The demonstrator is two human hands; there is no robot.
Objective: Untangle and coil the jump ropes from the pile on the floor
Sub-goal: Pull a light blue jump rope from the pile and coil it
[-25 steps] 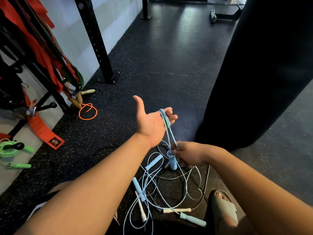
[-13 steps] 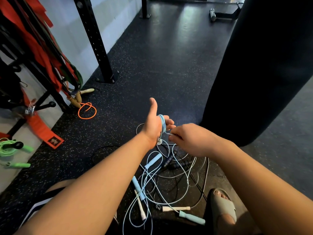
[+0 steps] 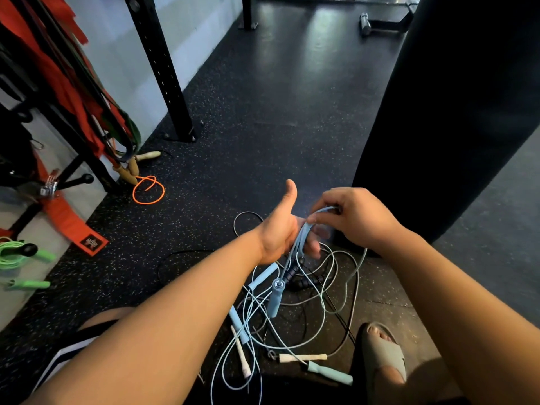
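**Light-blue rope looped on left hand, right hand pinching it**

Far left edge of the floor: green jump rope (image 3: 18, 254), coiled, beside an orange strap (image 3: 68, 219). Further in, an orange rope (image 3: 148, 190) loops on the floor below wooden handles (image 3: 133, 168), near the black rack post (image 3: 163, 77).

Centre, above the floor: left hand (image 3: 279, 229), thumb up, fingers held out mostly straight and blurred, carries loops of the light-blue rope (image 3: 301, 239) draped over them. One blue handle (image 3: 275, 298) dangles from the loops.

Under it, near edge of the floor: tangled pile (image 3: 330, 290) of pale and black ropes with loose handles.

Right hand (image 3: 355, 217) is curled, fingertips pinching the light-blue rope just above the left hand's fingers.

Right: black punching bag (image 3: 455, 112). A sandalled foot (image 3: 380, 355) rests beside the pile.
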